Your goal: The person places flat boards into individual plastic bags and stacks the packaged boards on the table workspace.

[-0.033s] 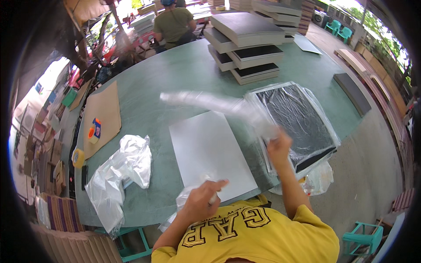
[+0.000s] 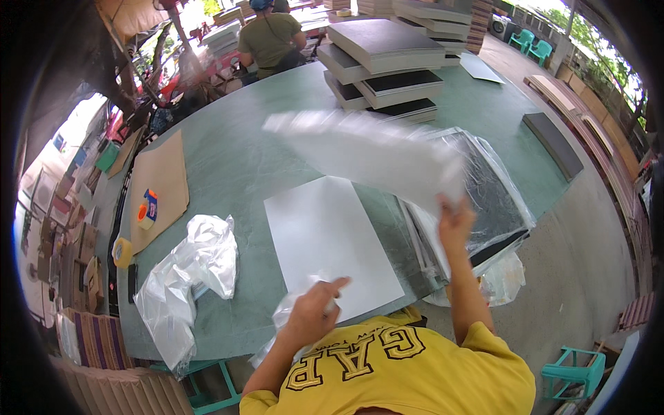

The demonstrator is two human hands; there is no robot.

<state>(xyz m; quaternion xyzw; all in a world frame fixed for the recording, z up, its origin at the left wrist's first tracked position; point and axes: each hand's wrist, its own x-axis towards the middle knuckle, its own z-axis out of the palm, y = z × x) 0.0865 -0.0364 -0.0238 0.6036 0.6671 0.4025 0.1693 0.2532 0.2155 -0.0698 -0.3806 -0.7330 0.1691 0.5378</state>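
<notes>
Two hands are at work over the green worktop (image 2: 235, 166). The right hand (image 2: 453, 225) is raised with the forearm reaching up and forward, its fingers closed on the near corner of a clear plastic sleeve (image 2: 366, 152), which hangs blurred in the air above the worktop and the plastic-wrapped black boards (image 2: 494, 194) at the right edge. The left hand (image 2: 315, 308) sits low, close to the body, elbow bent, forefinger stretched out; it appears to pinch a bit of crumpled clear film (image 2: 283, 321) at the near edge, though how firmly it grips is hard to tell.

A white sheet (image 2: 328, 238) lies flat on the worktop between the two hands, just ahead of the left one. The step in hand looks like drawing a sleeve free and shaking it open. The next move would likely call for bringing the sleeve's mouth down level with the sheet and steadying it with both hands.

Further left lie a heap of crumpled plastic bags (image 2: 190, 273), a brown cardboard piece (image 2: 162, 183) and tape rolls (image 2: 146, 207). Stacked grey boards (image 2: 387, 62) stand at the far side, where another person (image 2: 271, 38) sits.
</notes>
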